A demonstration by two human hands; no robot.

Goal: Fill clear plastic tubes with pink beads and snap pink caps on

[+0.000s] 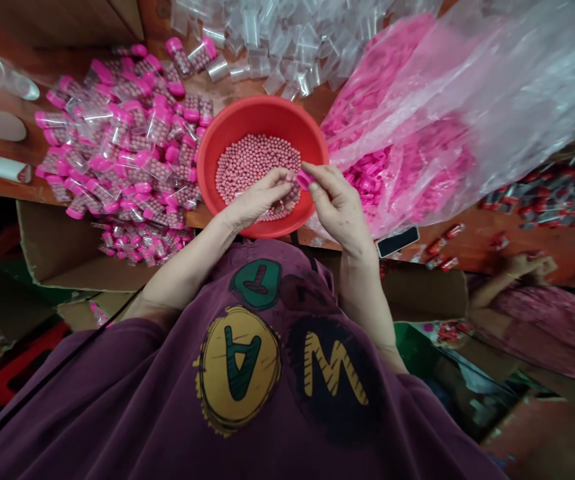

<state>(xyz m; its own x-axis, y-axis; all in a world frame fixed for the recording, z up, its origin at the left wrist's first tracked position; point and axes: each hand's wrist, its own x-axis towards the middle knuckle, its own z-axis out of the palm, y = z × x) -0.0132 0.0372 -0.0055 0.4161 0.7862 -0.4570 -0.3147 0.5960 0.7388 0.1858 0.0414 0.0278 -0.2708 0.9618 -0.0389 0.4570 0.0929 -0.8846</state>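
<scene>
The little pink cap [303, 179] is pinched in the right hand [336, 205] just over the red bowl [260, 110] of pink beads [247, 163], with the left hand [257, 199] curled beside it (can't tell around what), filled tubes [117, 147] piled off to the left and a bag of caps [407, 140] on the right.

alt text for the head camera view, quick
Over a red bowl of pink beads, the right hand pinches a pink cap beside the left hand. Capped tubes lie piled left of the bowl, a bag of pink caps right of it.
</scene>
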